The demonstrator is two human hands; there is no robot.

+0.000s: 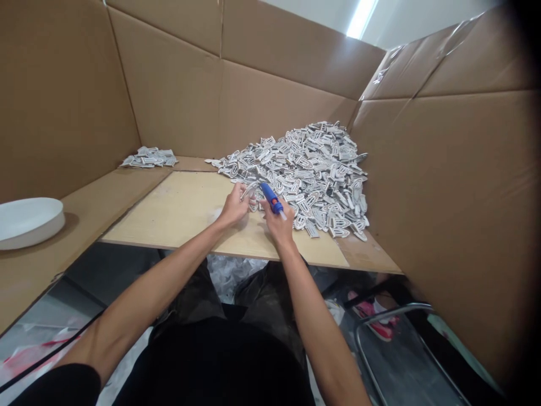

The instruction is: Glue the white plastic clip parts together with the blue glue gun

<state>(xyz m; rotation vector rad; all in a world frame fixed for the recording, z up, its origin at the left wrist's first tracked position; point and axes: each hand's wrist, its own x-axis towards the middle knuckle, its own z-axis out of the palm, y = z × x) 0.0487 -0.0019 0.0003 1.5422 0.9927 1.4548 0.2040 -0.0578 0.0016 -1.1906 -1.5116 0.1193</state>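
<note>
My left hand (237, 206) pinches a small grey-white flat piece (251, 189) at the near edge of a big pile. In my right hand (279, 219) is a blue tool (270, 197) with an orange-red part and a pale end, its tip pointing up and away toward the pile. Both hands are close together above the pale board (169, 208). Behind and to the right lies the pile of similar grey-white slotted pieces (313, 169), heaped against the cardboard.
Cardboard walls (270, 101) surround the board. A smaller heap of pieces (150, 157) sits at the back left. A white round bowl (29, 223) stands at the left. Below right are a metal-framed chair (406, 308) and a pink shoe (376, 321).
</note>
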